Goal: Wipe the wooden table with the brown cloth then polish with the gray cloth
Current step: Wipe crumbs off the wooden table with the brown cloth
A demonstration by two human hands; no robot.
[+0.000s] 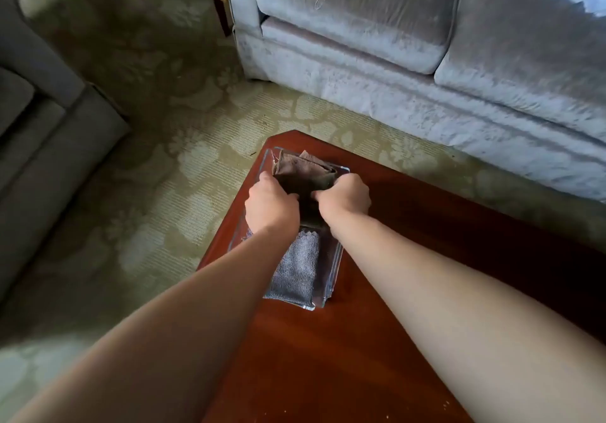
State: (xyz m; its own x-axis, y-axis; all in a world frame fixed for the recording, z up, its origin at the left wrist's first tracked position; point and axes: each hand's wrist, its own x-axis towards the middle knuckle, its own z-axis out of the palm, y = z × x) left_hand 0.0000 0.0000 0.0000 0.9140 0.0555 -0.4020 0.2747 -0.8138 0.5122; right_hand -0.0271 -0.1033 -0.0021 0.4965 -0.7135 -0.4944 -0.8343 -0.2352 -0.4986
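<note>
A clear glass tray (336, 263) sits at the far left corner of the reddish wooden table (410, 225). The folded brown cloth (305, 173) lies in the tray's far half. In the near half lies the folded gray cloth (296, 267). My left hand (270, 204) grips the brown cloth's left side and my right hand (344, 198) grips its right side. Both hands have their fingers curled down into the cloth. The near part of the brown cloth is hidden between the hands.
A pale velvet sofa (426, 45) stands beyond the table, and a gray armchair (39, 121) stands at the left. Patterned green carpet (164, 166) covers the floor. Small crumbs (454, 404) dot the table's near edge.
</note>
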